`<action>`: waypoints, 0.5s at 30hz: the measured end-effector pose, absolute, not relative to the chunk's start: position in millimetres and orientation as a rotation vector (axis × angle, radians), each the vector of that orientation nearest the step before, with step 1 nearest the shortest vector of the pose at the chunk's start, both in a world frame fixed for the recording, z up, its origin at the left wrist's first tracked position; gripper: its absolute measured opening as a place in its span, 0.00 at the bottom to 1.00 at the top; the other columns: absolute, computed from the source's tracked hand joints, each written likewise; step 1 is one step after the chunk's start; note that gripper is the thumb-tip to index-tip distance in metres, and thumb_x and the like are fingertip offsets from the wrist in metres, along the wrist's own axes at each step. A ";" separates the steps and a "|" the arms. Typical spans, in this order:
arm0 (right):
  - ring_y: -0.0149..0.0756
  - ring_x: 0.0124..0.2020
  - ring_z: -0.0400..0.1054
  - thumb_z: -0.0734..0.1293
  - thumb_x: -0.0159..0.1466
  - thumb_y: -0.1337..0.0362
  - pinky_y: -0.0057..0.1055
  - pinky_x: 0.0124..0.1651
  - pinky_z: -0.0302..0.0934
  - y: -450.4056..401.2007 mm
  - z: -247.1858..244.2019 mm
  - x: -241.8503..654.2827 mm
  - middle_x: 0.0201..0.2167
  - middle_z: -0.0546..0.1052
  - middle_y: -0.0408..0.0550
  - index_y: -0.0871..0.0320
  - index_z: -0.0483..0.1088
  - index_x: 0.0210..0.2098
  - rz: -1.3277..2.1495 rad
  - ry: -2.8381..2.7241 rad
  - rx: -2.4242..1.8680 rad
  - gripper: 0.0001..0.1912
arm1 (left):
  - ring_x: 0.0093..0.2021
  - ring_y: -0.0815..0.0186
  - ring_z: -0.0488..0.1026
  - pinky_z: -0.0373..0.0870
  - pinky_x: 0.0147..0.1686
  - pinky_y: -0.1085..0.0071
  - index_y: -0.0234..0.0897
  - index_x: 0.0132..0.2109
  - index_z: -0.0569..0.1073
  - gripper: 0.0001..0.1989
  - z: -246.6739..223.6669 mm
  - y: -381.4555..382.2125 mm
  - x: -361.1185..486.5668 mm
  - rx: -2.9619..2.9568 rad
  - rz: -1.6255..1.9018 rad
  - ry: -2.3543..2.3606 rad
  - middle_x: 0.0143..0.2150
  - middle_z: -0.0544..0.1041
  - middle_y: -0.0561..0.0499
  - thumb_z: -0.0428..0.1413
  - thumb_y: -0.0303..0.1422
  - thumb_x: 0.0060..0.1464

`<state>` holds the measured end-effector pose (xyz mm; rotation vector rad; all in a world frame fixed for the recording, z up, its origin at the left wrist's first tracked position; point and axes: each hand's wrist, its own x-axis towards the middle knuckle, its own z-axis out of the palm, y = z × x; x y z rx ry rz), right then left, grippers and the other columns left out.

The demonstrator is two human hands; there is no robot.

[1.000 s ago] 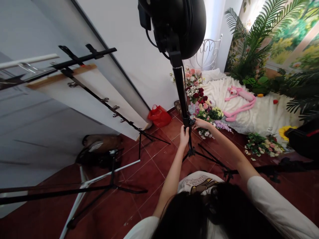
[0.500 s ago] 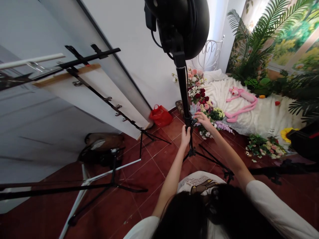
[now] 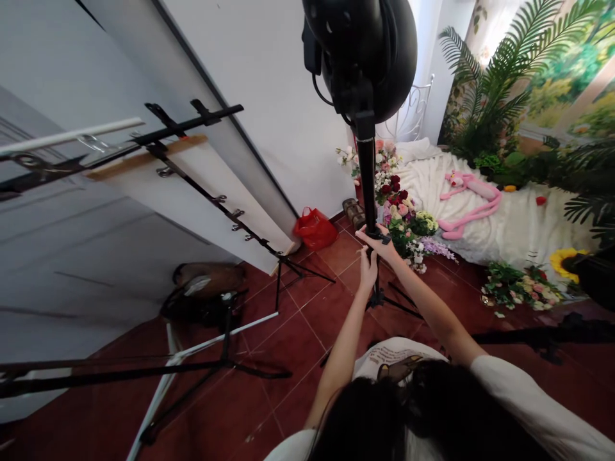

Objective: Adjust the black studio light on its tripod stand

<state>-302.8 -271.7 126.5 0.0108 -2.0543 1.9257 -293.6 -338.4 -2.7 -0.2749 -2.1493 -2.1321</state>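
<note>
Floor (image 3: 298,333) of red tiles bears the stand (image 3: 368,179), whose long axis runs upward past both hands to a bulky lamp (image 3: 365,57), near flowers (image 3: 400,210). The right hand (image 3: 383,247), higher, wraps the stand; the left hand (image 3: 368,271) meets it just below, its hold unclear. The stand looks black, slim, faintly glossy.

Pole (image 3: 368,186) at the fingers (image 3: 364,237); lamp (image 3: 362,64) above them, atop pole. Left of fingers: bag (image 3: 316,228) on floor (image 3: 302,326), sheet (image 3: 202,211) farther left. Right: flowers (image 3: 402,211), then toy (image 3: 480,187) on blanket (image 3: 519,224).
</note>
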 end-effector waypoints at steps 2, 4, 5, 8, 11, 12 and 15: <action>0.37 0.39 0.73 0.72 0.62 0.51 0.35 0.46 0.70 -265.4 137.8 -305.0 0.35 0.79 0.47 0.60 0.74 0.44 1.970 -2.110 0.077 0.20 | 0.64 0.57 0.68 0.61 0.65 0.57 0.42 0.57 0.66 0.29 0.7 -339.4 -294.9 -0.277 -2.102 -2.171 0.60 0.72 0.41 0.45 0.58 0.62; 0.37 0.42 0.73 0.69 0.67 0.54 0.38 0.47 0.71 -262.7 146.0 -305.1 0.44 0.78 0.50 0.61 0.72 0.49 1.973 -2.125 0.095 0.18 | 0.65 0.58 0.67 0.61 0.65 0.58 0.41 0.56 0.67 0.29 4.8 -338.8 -297.5 -0.302 -2.087 -2.159 0.61 0.72 0.41 0.44 0.59 0.62; 0.38 0.44 0.73 0.68 0.69 0.55 0.40 0.47 0.72 -262.9 149.7 -305.3 0.47 0.76 0.51 0.61 0.71 0.52 1.965 -2.124 0.095 0.18 | 0.64 0.58 0.68 0.62 0.65 0.58 0.41 0.56 0.68 0.29 7.1 -337.9 -299.3 -0.319 -2.090 -2.145 0.60 0.72 0.41 0.44 0.59 0.62; 0.37 0.41 0.73 0.69 0.68 0.52 0.36 0.44 0.71 -266.8 164.7 -310.3 0.43 0.77 0.48 0.61 0.71 0.49 1.936 -2.114 0.098 0.19 | 0.59 0.57 0.72 0.66 0.61 0.58 0.41 0.54 0.69 0.30 14.8 -334.1 -307.0 -0.340 -2.114 -2.098 0.56 0.75 0.42 0.45 0.60 0.60; 0.32 0.31 0.70 0.73 0.60 0.45 0.29 0.35 0.67 -268.7 191.2 -320.8 0.28 0.75 0.42 0.58 0.71 0.37 1.901 -2.086 0.106 0.22 | 0.51 0.57 0.76 0.70 0.55 0.59 0.40 0.48 0.73 0.33 22.5 -330.2 -317.8 -0.333 -2.125 -2.046 0.49 0.79 0.42 0.46 0.64 0.57; 0.31 0.29 0.69 0.73 0.59 0.43 0.27 0.33 0.66 -268.6 201.9 -324.1 0.25 0.73 0.41 0.57 0.70 0.35 1.882 -2.070 0.121 0.23 | 0.48 0.57 0.77 0.72 0.52 0.59 0.40 0.45 0.74 0.34 24.8 -328.9 -321.7 -0.353 -2.140 -2.033 0.45 0.80 0.42 0.46 0.65 0.56; 0.29 0.25 0.67 0.71 0.58 0.40 0.26 0.29 0.64 -268.8 232.2 -329.9 0.22 0.69 0.39 0.56 0.67 0.32 1.802 -2.008 0.180 0.25 | 0.34 0.59 0.77 0.75 0.41 0.61 0.39 0.35 0.74 0.37 30.5 -324.4 -331.6 -0.434 -2.218 -2.000 0.30 0.78 0.45 0.43 0.69 0.52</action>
